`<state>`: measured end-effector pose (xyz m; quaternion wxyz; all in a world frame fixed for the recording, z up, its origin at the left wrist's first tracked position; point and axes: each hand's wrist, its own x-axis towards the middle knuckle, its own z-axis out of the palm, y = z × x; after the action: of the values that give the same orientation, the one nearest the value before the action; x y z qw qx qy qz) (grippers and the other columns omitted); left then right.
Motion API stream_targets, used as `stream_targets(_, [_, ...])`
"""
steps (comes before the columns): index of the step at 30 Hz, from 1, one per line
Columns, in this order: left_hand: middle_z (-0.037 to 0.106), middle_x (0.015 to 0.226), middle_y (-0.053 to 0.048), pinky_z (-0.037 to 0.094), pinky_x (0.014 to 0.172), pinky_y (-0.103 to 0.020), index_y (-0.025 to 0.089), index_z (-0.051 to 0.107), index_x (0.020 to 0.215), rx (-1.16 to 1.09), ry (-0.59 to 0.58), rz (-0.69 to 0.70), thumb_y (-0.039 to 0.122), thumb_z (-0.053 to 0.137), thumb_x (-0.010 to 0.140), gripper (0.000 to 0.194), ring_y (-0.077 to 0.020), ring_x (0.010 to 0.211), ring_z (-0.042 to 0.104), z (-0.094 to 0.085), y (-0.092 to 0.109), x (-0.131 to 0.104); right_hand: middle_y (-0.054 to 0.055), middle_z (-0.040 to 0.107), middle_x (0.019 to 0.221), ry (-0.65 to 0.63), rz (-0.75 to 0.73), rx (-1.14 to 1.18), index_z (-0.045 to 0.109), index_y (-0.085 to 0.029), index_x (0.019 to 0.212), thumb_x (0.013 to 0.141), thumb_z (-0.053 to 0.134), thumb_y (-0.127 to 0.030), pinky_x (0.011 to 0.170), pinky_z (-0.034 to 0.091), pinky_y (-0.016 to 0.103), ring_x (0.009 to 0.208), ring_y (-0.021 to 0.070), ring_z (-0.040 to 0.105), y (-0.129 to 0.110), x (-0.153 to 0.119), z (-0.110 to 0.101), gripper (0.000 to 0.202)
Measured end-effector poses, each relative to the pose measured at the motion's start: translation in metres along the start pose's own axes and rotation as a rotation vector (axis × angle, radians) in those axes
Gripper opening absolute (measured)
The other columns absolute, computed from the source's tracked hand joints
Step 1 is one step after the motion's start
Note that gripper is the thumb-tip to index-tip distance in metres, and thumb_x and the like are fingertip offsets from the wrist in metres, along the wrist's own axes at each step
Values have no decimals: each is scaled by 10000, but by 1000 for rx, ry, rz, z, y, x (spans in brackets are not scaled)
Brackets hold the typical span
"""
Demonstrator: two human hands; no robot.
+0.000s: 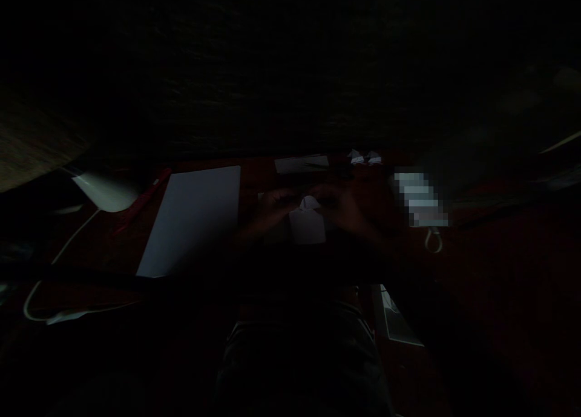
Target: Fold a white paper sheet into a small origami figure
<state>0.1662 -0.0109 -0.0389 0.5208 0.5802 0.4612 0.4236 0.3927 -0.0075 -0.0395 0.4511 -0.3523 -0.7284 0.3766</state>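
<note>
The scene is very dark. A small piece of white folded paper (307, 228) is at the middle of the table, its upper part bent into a peaked flap. My left hand (275, 204) comes in from the left, with its fingers curled at the flap's left side. From the right, my right hand (341, 208) has its fingers closed at the flap's other edge. Both hands seem to pinch the paper, though shadow hides the fingertips. Two small folded paper shapes, one left (356, 157) and one right (374, 158), stand farther back.
A large white sheet (195, 214) lies left of my hands, beside a red strip (144, 200) and a white object with a cord (106, 191). Behind my hands is a paper strip (295, 164) with a dark, thin object on it. A blurred-out rectangular item (422, 200) lies right.
</note>
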Motion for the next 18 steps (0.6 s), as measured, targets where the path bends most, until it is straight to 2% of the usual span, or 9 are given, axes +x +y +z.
stream_targets(5, [806, 922, -47, 577, 798, -334, 185, 800, 891, 52, -9, 55, 403, 888, 783, 259, -227, 885, 740, -1, -2, 2, 41, 812, 1053, -14, 18, 19, 789, -248, 1012, 778, 841, -187, 865, 601, 356, 971, 231, 758, 0, -1, 1, 247])
stream_targets(12, [799, 889, -43, 565, 765, -320, 189, 803, 869, 102, -30, 104, 357, 840, 813, 181, -217, 859, 728, -2, -4, 3, 1, 769, 903, -14, -8, -69, 764, -248, 1032, 808, 761, -156, 754, 563, 292, 829, 180, 713, -10, -2, 3, 242])
stream_targets(18, [783, 899, -44, 568, 795, -325, 185, 769, 880, 109, -36, 129, 299, 808, 836, 128, -217, 874, 731, -2, -5, 3, 12, 775, 876, 0, -55, -65, 758, -229, 902, 841, 702, -189, 751, 572, 292, 801, 171, 714, -13, -3, 6, 92])
